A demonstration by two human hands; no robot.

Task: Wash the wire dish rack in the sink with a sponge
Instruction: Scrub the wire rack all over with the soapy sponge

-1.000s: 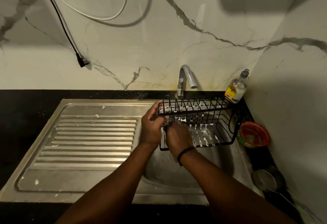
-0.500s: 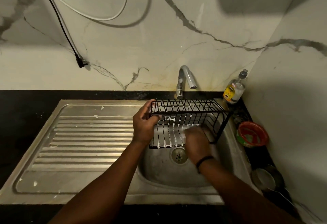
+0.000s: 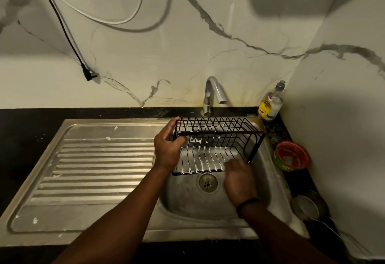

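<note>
One black wire dish rack (image 3: 218,144), streaked with white foam, is tilted over the stainless steel sink basin (image 3: 187,199). The left hand (image 3: 167,151) is closed on its left end. The right hand (image 3: 239,180) presses the rack's near right corner; its grasp and any sponge cannot be made out. Beyond the hands stands one chrome tap (image 3: 212,94). Right of the right hand: one clear soap bottle (image 3: 270,103), one red bowl (image 3: 291,155), one steel vessel (image 3: 306,207).

Right hand (image 3: 239,182) — from rack's (image 3: 216,147) left end to right end.
</note>
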